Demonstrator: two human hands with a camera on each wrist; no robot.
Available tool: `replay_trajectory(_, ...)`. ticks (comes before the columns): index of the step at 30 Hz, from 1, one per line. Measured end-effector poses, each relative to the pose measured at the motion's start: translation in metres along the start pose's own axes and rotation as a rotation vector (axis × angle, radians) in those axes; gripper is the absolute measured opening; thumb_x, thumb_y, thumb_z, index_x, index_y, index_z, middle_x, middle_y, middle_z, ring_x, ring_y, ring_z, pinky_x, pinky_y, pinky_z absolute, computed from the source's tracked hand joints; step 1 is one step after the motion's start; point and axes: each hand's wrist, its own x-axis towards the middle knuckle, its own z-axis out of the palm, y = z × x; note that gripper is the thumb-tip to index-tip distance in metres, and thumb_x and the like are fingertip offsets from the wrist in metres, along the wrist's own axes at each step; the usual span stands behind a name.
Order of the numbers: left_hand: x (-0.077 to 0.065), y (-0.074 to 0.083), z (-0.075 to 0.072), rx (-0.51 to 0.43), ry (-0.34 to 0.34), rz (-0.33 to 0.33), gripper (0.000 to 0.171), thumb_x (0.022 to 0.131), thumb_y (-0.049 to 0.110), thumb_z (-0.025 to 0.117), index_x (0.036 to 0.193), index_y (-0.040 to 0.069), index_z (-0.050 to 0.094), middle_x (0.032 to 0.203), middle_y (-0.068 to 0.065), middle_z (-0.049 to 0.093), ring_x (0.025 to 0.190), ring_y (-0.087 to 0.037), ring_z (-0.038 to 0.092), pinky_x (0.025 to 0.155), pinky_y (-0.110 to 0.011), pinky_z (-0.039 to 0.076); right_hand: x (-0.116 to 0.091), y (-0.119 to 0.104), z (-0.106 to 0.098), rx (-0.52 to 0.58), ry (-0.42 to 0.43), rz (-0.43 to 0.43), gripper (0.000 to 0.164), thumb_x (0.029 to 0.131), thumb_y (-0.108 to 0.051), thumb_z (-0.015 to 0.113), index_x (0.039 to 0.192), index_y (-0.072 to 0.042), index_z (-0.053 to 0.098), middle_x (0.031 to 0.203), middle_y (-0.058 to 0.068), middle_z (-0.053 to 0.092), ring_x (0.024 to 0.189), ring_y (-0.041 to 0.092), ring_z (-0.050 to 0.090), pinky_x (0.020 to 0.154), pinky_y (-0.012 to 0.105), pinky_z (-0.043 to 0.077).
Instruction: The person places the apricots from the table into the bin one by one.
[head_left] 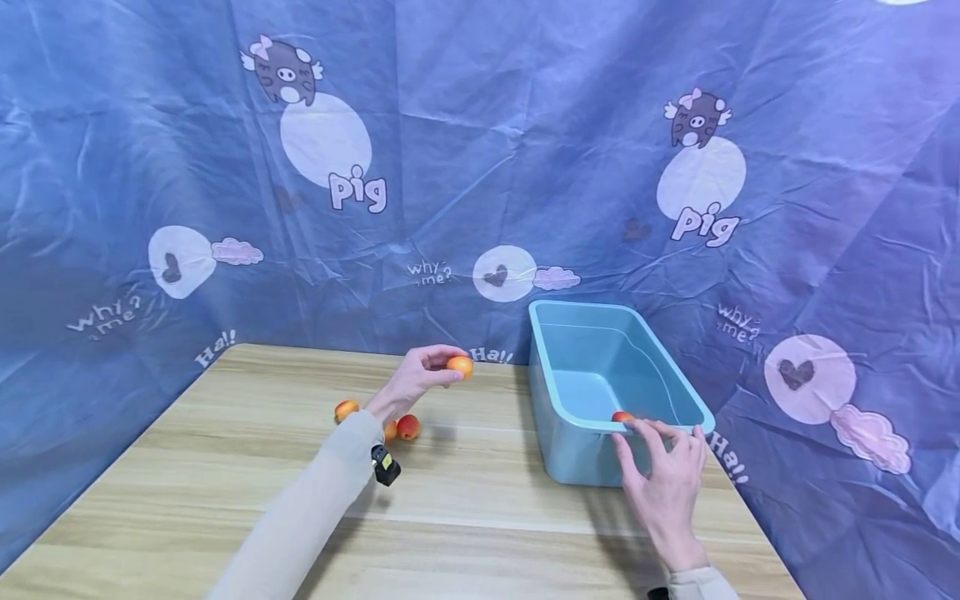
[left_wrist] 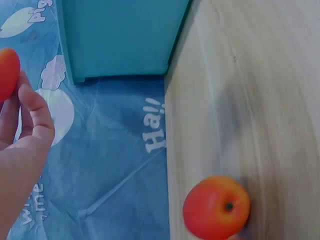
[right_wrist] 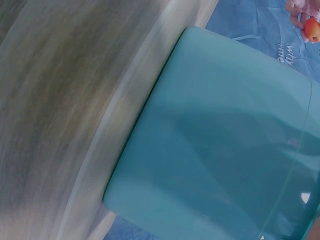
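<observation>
My left hand pinches a small orange-red fruit between thumb and fingers, raised above the table. The same fruit shows at the edge of the left wrist view. Below that forearm lie several like fruits, among them a yellow-orange one and a redder one. At the near rim of a blue plastic bin, my right hand holds on, fingertips over the edge and thumb outside. Just behind the rim a red fruit peeks out, its lower part hidden.
The wooden table ends at a blue printed curtain behind and on both sides. The bin stands near the table's right edge, with its outer wall filling much of the right wrist view.
</observation>
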Motion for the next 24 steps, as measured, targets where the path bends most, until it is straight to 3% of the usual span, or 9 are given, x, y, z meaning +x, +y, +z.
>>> replay_trajectory(6,0.004,-0.003,0.007,-0.006,0.031,0.009,0.043,0.086,0.008,0.073,0.126,-0.004,0.061,0.103,0.003,0.072,0.089,-0.012,0.064,0.075,-0.026,0.05,0.001,-0.002,0.0,0.0,-0.014,0.006,0.047,0.092,-0.052,0.06,0.101,-0.006,0.072,0.102,0.023,0.059,0.09,0.04,0.043,0.11,0.067,0.018)
replay_trajectory(16,0.022,0.011,0.025,0.041,-0.078,0.04,0.039,0.085,0.011,0.075,0.122,0.004,0.066,0.106,-0.001,0.072,0.093,-0.013,0.065,0.078,-0.027,0.052,0.002,-0.002,0.001,0.003,-0.01,0.001,0.047,0.091,-0.05,0.062,0.1,-0.005,0.072,0.101,0.024,0.06,0.089,0.041,0.043,0.109,0.069,0.018)
replay_trajectory(24,0.037,0.022,0.049,0.061,-0.146,0.075,0.042,0.084,0.011,0.076,0.122,-0.001,0.065,0.104,-0.004,0.074,0.093,-0.012,0.066,0.078,-0.025,0.053,0.003,-0.005,0.002,-0.008,-0.011,0.009,0.047,0.091,-0.051,0.062,0.1,-0.006,0.072,0.101,0.023,0.06,0.089,0.041,0.044,0.11,0.069,0.018)
